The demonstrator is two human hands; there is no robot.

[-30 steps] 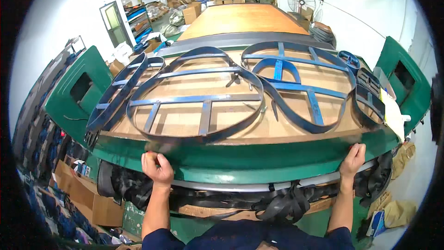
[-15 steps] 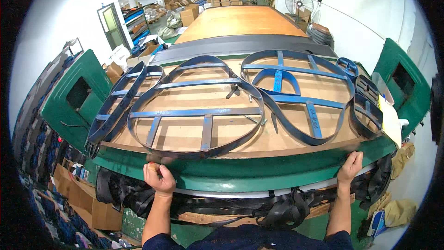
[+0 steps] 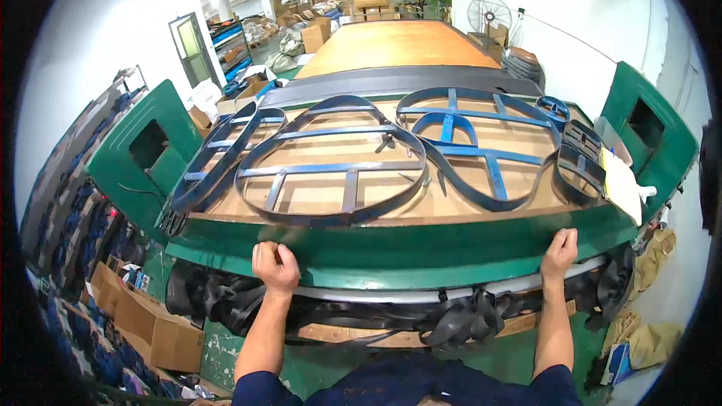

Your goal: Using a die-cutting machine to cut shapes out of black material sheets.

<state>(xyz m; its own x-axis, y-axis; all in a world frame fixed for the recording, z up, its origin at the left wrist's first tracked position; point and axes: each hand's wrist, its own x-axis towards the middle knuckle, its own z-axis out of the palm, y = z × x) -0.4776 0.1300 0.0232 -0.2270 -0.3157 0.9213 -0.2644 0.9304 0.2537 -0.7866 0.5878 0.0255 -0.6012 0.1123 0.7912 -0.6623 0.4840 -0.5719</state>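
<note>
My left hand is a closed fist against the green front panel of a wide machine. Farther right along that panel, my right hand is closed too. Whatever the fingers hold, if anything, is hidden. Beyond my hands a tan board carries several blue metal cutting dies. A large rounded cutting die with crossbars lies left of the middle. Another big curved die is right of it, with a smaller arched die inside. Narrow dies stand at the left, and a small curved one at the right.
Green upright housings flank the board. Yellow-white paper and a white bottle are at the right. Black straps hang below the panel. A cardboard box stands lower left. Behind is a long orange tabletop.
The view has shifted; the board and dies appear slightly farther off. Both fists appear higher and closer together in the picture, still at the green panel and closed.
</note>
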